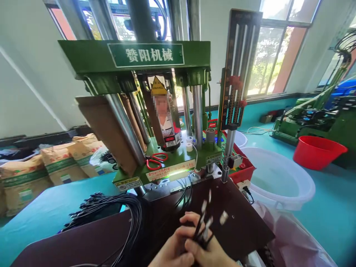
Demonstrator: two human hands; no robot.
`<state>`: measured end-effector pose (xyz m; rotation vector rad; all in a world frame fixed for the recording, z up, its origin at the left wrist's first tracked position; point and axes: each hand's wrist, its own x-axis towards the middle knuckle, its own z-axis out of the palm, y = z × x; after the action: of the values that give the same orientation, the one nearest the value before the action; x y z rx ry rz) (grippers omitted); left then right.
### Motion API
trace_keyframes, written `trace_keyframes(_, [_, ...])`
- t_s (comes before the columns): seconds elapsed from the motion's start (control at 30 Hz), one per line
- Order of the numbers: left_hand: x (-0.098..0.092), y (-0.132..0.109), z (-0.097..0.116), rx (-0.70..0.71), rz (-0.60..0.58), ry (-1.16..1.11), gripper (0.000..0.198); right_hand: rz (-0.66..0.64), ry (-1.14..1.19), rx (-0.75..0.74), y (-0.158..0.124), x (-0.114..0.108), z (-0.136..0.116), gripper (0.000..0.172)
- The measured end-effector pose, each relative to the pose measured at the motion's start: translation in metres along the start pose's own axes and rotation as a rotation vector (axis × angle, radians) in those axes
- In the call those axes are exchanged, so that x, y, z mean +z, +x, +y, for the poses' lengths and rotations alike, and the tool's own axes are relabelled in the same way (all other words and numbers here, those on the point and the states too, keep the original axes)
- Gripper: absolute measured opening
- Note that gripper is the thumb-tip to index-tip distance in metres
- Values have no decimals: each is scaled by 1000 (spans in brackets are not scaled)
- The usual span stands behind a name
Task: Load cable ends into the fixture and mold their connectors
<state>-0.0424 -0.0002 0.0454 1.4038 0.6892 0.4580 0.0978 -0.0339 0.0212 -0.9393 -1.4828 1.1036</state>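
Note:
Low in the head view, my left hand (174, 244) and my right hand (211, 254) meet over the brown tabletop. A small bunch of black cables (198, 231) with light metallic connector ends stands up between them, blurred by motion. My right hand is closed around the bunch. The curled fingers of my left hand press against it from the other side. A small pale piece (223, 217) shows just right of the connector ends; whether it belongs to a cable is unclear. Ahead, several thin dark cables (184, 194) hang from the front of the green press (169, 168).
A thick coil of black cables (133, 211) drapes over the table's left side. Red-handled scissors (157, 161) lie on the press bed. Right of the table stand a white tub (303, 185) and a red basin (317, 152). Paper sacks (25, 181) line the left wall.

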Motion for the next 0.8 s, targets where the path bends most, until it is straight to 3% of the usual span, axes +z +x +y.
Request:
trace_keyframes(0.1, [4, 19, -10, -18, -168, -103, 56, 100, 377, 174, 9, -15, -3, 34])
trace_keyframes(0.23, [12, 28, -16, -87, -77, -116, 52, 263, 744, 79, 31, -59, -33, 38])
trace_keyframes(0.37, [17, 34, -12, -71, -86, -219, 44, 235, 431, 99, 48, -89, -58, 27])
trace_keyframes(0.5, [22, 41, -2, -101, 20, -282, 33, 232, 158, 105, 46, -86, -53, 31])
trace_keyframes(0.67, [25, 44, 10, -163, -24, -397, 28, 294, 240, 110, 38, -77, -35, 32])
trace_keyframes(0.8, [18, 43, 15, -126, 84, -480, 31, 468, 352, 26, 34, -81, -31, 29])
